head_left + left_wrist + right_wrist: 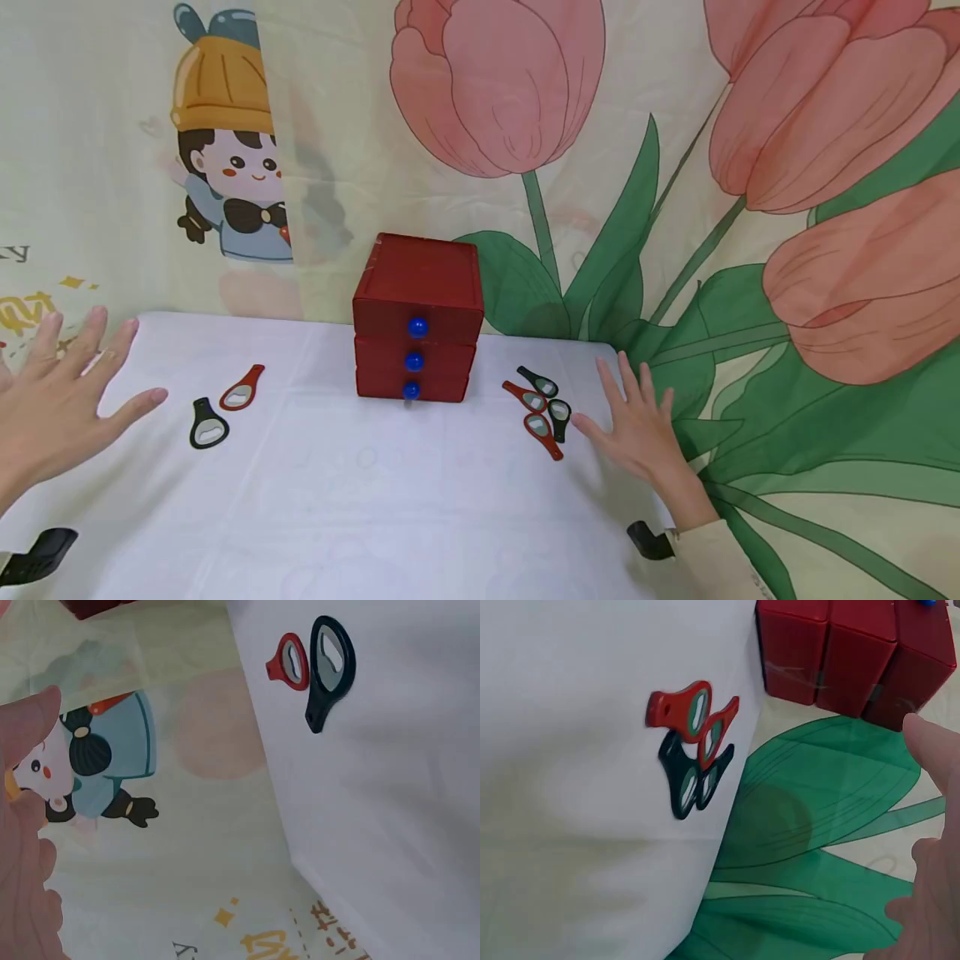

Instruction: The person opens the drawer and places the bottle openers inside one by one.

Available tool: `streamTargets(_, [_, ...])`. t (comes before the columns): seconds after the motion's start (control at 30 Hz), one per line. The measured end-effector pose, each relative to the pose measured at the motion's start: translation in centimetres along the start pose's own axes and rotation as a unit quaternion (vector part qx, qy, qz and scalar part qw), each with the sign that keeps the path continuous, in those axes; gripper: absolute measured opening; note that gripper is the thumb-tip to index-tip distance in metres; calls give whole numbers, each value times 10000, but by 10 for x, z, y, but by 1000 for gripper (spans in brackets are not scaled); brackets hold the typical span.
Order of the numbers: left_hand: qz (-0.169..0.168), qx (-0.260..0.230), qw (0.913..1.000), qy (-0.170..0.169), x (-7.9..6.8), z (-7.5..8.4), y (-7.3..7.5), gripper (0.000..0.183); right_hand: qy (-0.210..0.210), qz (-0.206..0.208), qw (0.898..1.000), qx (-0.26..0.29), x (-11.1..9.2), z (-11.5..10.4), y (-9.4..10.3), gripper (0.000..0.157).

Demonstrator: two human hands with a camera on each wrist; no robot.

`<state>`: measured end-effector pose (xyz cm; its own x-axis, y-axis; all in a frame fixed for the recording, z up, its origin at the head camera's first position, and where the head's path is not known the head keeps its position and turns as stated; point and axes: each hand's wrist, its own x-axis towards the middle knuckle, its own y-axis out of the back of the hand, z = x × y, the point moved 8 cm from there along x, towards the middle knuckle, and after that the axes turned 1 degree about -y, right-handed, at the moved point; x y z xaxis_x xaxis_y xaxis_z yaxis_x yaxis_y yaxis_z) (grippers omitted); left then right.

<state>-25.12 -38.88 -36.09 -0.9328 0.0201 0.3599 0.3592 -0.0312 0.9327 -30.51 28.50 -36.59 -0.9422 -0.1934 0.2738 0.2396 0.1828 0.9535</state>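
My left hand (63, 404) hovers over the table's left side, fingers spread, holding nothing. Nearest to it lie a black bottle opener (201, 411) and a red bottle opener (252, 380); the left wrist view shows the same black opener (318, 705) beside the red one (274, 670). On the other side, my right hand (637, 425) is held out with its fingers apart, also with nothing in it. Just left of its thumb is a cluster of two red openers (552, 448) and two black openers (560, 432), some overlapping, seen too in the right wrist view.
A red box with three stacked drawers (416, 321) and blue knobs stands at the table's back middle. White cloth (360, 517) covers the table. Behind it hangs a curtain printed with tulips (510, 83) and a cartoon child (240, 167).
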Motion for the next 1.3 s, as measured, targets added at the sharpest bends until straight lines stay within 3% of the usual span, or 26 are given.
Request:
streamTargets(0.23, [-146,414,9990,-93,9,13,1,113,82,0,9997,221,6,-15,-4,97])
streamTargets(0.5, [-61,123,9997,-215,12,22,3,108,136,-159,9989,431,17,-39,-9,97])
streamTargets(1.07, [79,-344,9968,-711,40,59,11,100,348,-396,9896,1339,37,-83,-21,95])
streamTargets(1.3, [65,-848,9921,-918,55,82,13,98,354,-659,9820,1734,42,-99,-27,90])
